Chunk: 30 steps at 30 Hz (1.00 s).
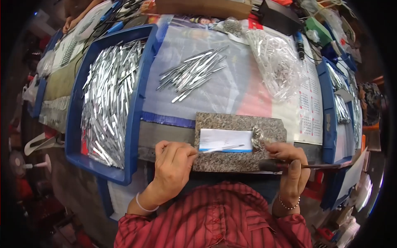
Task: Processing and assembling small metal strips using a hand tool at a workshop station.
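Steel strip (pixel 221 147) looked thin, light, slippery; left hand (pixel 173 163) pinched its near end on the slab (pixel 231 124). Right hand (pixel 291 165) gripped a hammer (pixel 314 166).

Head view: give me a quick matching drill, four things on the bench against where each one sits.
Things:
1. left hand
2. right hand
3. blue tray
4. clear bag

Places:
A. far right of the sheet, full of metal pieces
B. holding a thin metal piece on the white card
C. left of the bench, heaped with metal strips
D. gripping a dark-handled tool

Pairs: 1-B, 2-D, 3-C, 4-A
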Motion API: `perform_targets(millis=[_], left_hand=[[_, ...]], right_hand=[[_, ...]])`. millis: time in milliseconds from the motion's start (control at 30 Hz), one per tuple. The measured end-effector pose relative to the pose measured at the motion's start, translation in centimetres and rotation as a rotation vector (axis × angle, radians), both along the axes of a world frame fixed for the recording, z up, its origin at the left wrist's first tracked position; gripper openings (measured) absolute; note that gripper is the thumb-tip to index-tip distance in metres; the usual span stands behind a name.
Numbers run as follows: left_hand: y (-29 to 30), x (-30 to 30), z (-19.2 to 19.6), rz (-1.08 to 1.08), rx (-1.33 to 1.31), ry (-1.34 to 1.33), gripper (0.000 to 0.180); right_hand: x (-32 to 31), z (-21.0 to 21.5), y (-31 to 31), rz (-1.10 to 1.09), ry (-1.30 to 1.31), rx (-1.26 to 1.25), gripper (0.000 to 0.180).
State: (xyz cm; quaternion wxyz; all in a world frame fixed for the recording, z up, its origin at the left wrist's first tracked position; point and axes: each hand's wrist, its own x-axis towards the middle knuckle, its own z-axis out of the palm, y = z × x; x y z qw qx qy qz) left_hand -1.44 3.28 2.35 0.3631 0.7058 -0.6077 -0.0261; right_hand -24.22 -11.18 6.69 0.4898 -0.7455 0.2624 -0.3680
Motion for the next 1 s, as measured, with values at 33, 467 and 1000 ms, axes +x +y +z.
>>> perform_targets(millis=[33,467,1000], left_hand=[[0.3,-0.2,0.6,-0.024,-0.025,0.026,0.021],[2.0,-3.4,2.6,-0.079,0.005,0.128,0.016],[1.9,-4.5,2.5,-0.060,0.102,0.437,0.010]], right_hand=[[0.1,-0.1,0.8,-0.022,-0.041,0.152,0.029],[-0.3,-3.3,2.2,0.192,0.073,0.572,0.008],[-1.6,-3.9,2.5,0.170,0.101,0.544,0.008]])
